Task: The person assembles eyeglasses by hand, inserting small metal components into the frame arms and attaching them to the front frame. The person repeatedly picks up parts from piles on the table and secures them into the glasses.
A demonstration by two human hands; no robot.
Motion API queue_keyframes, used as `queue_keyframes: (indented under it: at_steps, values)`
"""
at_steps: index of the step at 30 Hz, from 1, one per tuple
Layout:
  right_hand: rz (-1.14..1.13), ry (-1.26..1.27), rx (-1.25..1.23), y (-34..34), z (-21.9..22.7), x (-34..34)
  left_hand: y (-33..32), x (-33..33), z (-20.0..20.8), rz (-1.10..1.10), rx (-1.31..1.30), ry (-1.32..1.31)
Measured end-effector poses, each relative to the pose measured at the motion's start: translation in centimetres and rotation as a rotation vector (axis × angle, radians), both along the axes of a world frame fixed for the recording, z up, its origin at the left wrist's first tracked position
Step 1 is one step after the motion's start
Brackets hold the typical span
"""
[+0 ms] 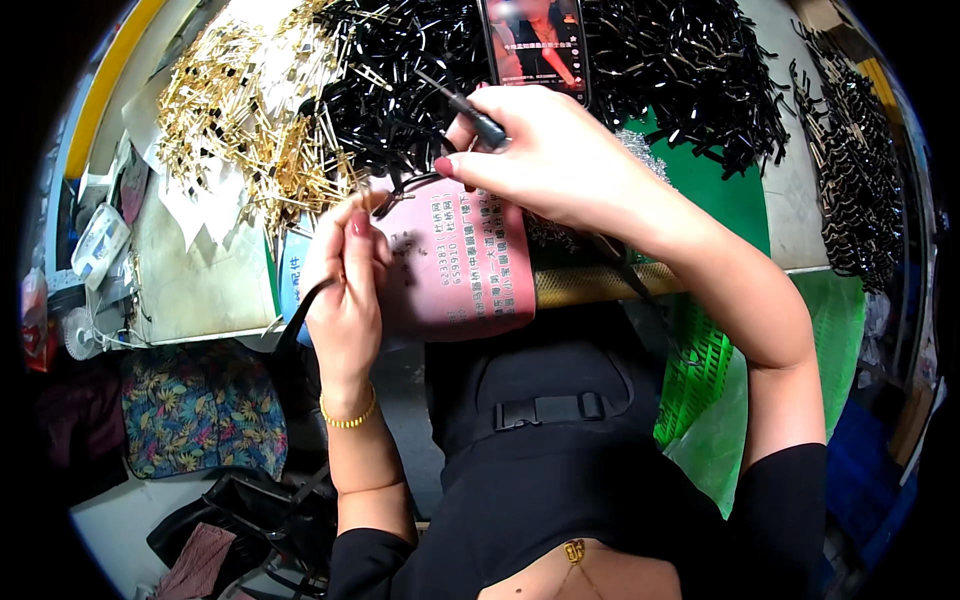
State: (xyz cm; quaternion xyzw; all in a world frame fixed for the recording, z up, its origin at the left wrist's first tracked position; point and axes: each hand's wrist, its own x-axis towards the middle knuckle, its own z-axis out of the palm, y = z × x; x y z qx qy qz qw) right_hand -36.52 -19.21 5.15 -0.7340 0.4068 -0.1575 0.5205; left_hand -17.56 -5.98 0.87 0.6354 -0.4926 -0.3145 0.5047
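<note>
left hand (345, 290) pinching a thin black strip (300, 318) over the bench (200, 280) edge; right hand (545, 150) clamped on a dark tool (480, 125). could slip, jabbing fingers, if pushed askew.

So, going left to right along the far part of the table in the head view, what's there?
Pile of gold metal pieces → big heap of black clips → upright phone → more black clips → row of dark pieces at the right edge.
</note>
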Motion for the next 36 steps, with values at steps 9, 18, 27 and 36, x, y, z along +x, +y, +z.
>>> queue_keyframes:
  at_steps: [9,18,27,36]
  values:
    - [-0.278,-0.401,0.566,5.3,1.8,-7.4,2.7,-7.8,0.5,-0.283,0.083,0.221]
    - [-0.376,-0.422,0.561,6.5,1.4,-11.0,2.3,-9.7,0.3,-0.408,0.088,0.039]
    - [-0.047,0.191,0.013,8.4,1.1,-13.7,2.1,-11.4,0.4,-0.57,0.019,-0.143]
    - [0.214,0.662,-0.531,7.4,0.5,-16.4,1.3,-12.5,-0.1,-0.359,0.251,0.292]
